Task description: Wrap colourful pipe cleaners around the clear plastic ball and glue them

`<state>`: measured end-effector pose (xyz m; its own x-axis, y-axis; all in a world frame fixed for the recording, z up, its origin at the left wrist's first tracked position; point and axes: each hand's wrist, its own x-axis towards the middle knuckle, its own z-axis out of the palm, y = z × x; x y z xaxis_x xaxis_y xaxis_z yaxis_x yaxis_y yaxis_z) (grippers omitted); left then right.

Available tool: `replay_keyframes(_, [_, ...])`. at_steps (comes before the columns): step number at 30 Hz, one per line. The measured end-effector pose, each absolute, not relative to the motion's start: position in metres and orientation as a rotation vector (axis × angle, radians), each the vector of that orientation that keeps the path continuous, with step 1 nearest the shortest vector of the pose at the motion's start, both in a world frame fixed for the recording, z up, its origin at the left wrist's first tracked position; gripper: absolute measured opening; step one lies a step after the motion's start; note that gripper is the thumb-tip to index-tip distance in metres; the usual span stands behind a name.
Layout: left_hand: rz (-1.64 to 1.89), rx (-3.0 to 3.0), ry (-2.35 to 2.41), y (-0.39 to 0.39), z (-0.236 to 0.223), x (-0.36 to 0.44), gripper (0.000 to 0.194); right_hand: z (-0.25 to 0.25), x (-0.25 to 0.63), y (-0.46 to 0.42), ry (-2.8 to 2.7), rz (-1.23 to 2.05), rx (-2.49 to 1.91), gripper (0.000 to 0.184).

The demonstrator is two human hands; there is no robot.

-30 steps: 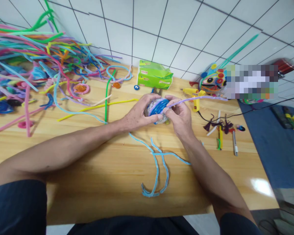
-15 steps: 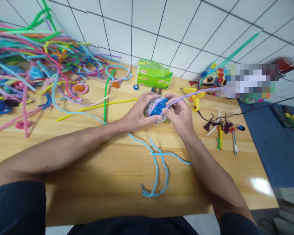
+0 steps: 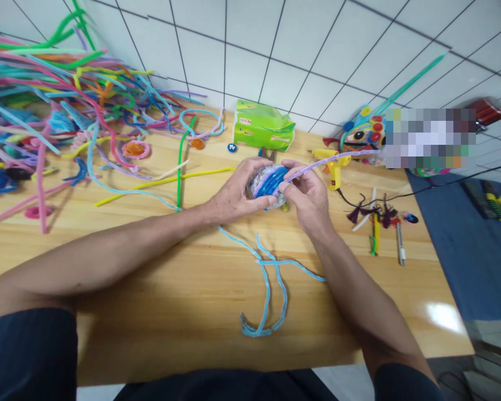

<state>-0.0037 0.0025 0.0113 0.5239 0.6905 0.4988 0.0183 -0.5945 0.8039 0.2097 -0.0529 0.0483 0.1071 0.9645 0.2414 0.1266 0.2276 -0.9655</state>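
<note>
Between my hands is a rounded object (image 3: 269,185) wrapped in blue and purple bands, with a clear, shiny surface at its sides. My left hand (image 3: 242,192) grips it from the left, thumb along the near side and fingers over the far side. A purple pipe cleaner (image 3: 336,159) runs from the wrapped object out to the upper right. My right hand (image 3: 307,192) pinches this pipe cleaner against the object's right side. Light blue pipe cleaners (image 3: 267,284) lie bent on the table below my hands.
Piled at the left are many coloured pipe cleaners (image 3: 67,83). A green tissue pack (image 3: 263,128) stands by the tiled wall. To the right are a yellow glue gun (image 3: 333,167) with its cord, dark tassels (image 3: 386,214) and a utility knife (image 3: 401,245).
The wrapped object has turned very slightly in my hands, and my right fingers have shifted a little along the purple pipe cleaner. Everything else stays put.
</note>
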Motion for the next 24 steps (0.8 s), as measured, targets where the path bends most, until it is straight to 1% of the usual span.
replay_keyframes(3, [1.096, 1.981, 0.568, 0.0023, 0.0117, -0.0039, 0.079, 0.0468, 0.2084, -0.0531, -1.294, 0.875, -1.169, 0.023])
replay_keyframes(8, [1.081, 1.993, 0.564, 0.0017, 0.014, -0.0064, 0.073, 0.0462, 0.2065, -0.0539, -1.291, 0.87, -1.168, 0.023])
replay_keyframes(14, [1.099, 2.11, 0.559, 0.0046, 0.0146, -0.008, 0.076, 0.0466, 0.2079, -0.0534, -1.294, 0.88, -1.175, 0.027])
replay_keyframes(19, [1.083, 2.101, 0.603, 0.0048, 0.014, -0.0083, 0.077, 0.0478, 0.21, -0.0512, -1.261, 0.923, -1.156, 0.024])
replay_keyframes(24, [1.1, 2.111, 0.567, 0.005, 0.0138, -0.0087, 0.073, 0.047, 0.2099, -0.0506, -1.245, 0.925, -1.153, 0.024])
